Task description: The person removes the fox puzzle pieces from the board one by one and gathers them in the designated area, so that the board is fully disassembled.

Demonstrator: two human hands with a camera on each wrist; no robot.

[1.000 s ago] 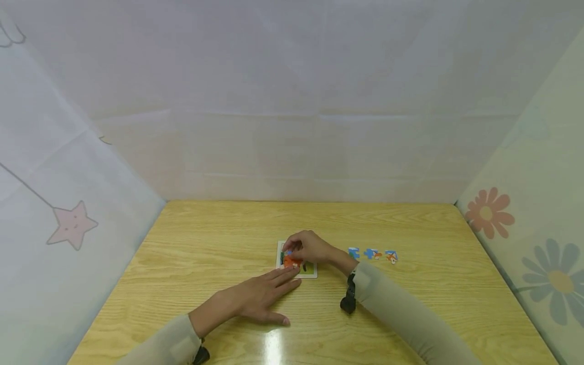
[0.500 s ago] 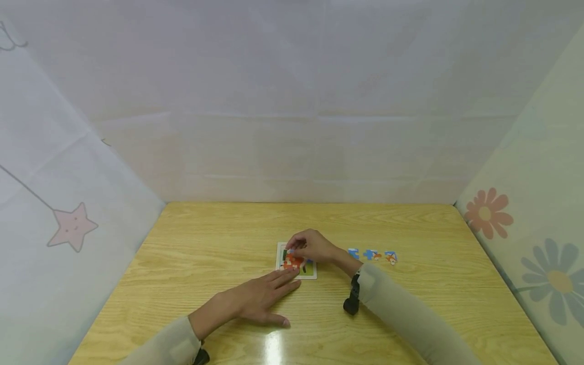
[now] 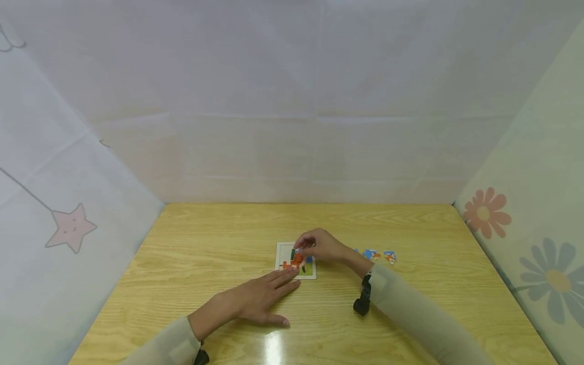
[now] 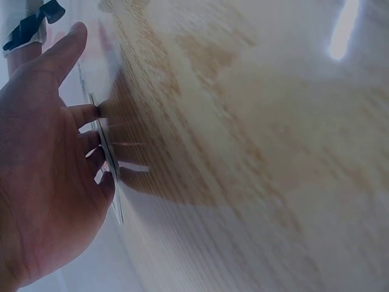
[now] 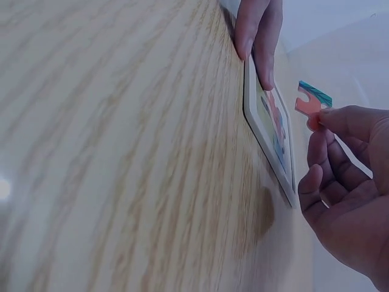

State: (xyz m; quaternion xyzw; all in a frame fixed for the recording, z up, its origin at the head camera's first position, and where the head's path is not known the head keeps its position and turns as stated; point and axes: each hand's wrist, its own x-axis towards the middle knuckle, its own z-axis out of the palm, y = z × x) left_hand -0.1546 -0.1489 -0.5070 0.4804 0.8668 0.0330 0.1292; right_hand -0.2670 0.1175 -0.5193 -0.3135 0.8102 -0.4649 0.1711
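Observation:
A small puzzle board with a white frame lies on the table, part of its picture filled with orange and green pieces. My left hand lies flat with its fingers spread, the fingertips on the board's near edge. Above the board, my right hand pinches a puzzle piece, orange with a green strip, between thumb and fingers. In the right wrist view the piece is clear of the board, and tilted. The left wrist view shows the left fingers touching the board's edge.
To the right of the board lie loose blue-and-orange puzzle pieces in a row, one partly hidden by the right wrist. The wooden table is bordered by pale cloth walls at the back and sides.
My right hand has moved a little to the right with the puzzle piece, uncovering more of the board's left side. The left hand has stayed in place.

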